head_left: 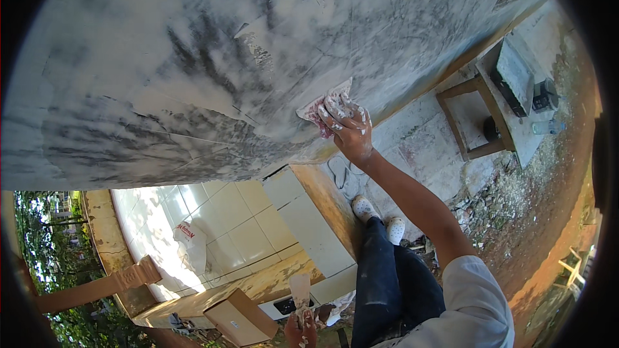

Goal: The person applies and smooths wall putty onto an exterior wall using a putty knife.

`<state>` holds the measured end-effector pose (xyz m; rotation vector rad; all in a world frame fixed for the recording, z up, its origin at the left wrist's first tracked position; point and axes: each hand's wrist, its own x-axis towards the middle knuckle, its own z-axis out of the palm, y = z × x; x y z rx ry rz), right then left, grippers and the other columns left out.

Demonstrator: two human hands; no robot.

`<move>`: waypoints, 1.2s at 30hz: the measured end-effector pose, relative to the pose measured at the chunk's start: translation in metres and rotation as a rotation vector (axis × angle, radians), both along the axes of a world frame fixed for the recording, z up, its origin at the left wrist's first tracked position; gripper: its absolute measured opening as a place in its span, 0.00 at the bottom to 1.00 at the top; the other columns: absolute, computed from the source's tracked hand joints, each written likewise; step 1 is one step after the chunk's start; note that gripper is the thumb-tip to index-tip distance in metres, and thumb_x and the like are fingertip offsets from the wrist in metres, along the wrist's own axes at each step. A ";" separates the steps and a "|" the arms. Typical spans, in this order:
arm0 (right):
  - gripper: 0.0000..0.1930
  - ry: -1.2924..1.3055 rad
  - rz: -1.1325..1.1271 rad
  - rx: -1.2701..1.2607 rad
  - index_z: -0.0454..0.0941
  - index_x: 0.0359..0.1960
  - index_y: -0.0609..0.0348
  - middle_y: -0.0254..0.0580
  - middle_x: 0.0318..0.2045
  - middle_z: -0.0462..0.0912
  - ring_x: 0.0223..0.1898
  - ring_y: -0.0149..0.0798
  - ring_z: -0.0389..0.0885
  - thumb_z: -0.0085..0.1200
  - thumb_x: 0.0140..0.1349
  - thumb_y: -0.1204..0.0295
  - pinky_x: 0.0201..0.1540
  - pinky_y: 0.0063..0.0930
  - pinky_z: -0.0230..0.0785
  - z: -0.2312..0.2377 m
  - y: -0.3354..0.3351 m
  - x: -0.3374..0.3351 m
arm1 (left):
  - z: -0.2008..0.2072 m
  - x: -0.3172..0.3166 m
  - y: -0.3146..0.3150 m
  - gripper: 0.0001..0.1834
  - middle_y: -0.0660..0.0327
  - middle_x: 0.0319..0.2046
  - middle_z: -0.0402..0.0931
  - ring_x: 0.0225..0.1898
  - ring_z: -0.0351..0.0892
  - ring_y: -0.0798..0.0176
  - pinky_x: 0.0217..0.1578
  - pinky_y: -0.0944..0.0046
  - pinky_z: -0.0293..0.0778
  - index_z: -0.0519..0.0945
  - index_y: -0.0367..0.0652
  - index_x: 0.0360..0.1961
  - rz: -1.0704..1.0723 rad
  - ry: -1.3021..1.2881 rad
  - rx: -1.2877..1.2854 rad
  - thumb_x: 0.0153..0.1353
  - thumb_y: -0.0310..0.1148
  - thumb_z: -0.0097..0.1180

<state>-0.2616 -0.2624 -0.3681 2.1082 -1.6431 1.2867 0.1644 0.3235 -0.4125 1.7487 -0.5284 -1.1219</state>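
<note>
Mid-frame, I see the right hand pinching a spreader against the wall; bottom centre, the left hand grips a scraper near a cardboard box.

Across the top of the frame we see a matt, chalky wall, patchily coated. At lower left we find smooth, glossy tiles (bright with reflections) and a matt cardboard box; at right, a wooden-looking table, a clear plastic bottle and rough ground.
</note>
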 end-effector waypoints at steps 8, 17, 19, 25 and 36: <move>0.25 -0.001 -0.096 0.541 0.83 0.50 0.44 0.39 0.47 0.84 0.56 0.50 0.75 0.52 0.49 0.81 0.53 0.52 0.67 -0.119 0.070 -0.043 | 0.009 0.003 -0.015 0.13 0.67 0.18 0.71 0.18 0.68 0.74 0.17 0.69 0.62 0.75 0.38 0.36 -0.060 -0.108 -0.006 0.68 0.38 0.55; 0.23 -0.049 0.175 -0.263 0.85 0.50 0.48 0.41 0.52 0.83 0.53 0.49 0.78 0.65 0.47 0.73 0.55 0.40 0.67 0.302 0.047 -0.007 | 0.026 -0.023 0.009 0.13 0.67 0.18 0.71 0.18 0.69 0.74 0.17 0.69 0.62 0.75 0.38 0.35 -0.076 -0.187 0.016 0.69 0.38 0.55; 0.30 -0.066 0.121 -0.361 0.83 0.50 0.42 0.30 0.52 0.82 0.55 0.49 0.76 0.69 0.38 0.73 0.47 0.45 0.63 0.299 0.015 0.008 | 0.027 -0.024 0.009 0.13 0.67 0.18 0.71 0.18 0.69 0.74 0.17 0.69 0.62 0.75 0.38 0.35 -0.096 -0.202 0.020 0.69 0.38 0.55; 0.29 0.040 0.100 0.057 0.81 0.54 0.41 0.31 0.49 0.83 0.57 0.46 0.76 0.62 0.45 0.77 0.53 0.53 0.68 0.109 0.021 0.028 | 0.033 -0.024 0.001 0.13 0.67 0.18 0.71 0.18 0.69 0.74 0.17 0.69 0.62 0.75 0.38 0.35 -0.091 -0.300 0.019 0.69 0.38 0.54; 0.25 -0.043 0.008 0.465 0.85 0.49 0.41 0.41 0.42 0.86 0.45 0.49 0.83 0.53 0.50 0.79 0.48 0.43 0.77 -0.038 0.069 -0.017 | 0.073 -0.038 -0.036 0.13 0.66 0.18 0.71 0.18 0.69 0.74 0.17 0.68 0.62 0.75 0.38 0.34 -0.149 -0.430 0.036 0.69 0.38 0.54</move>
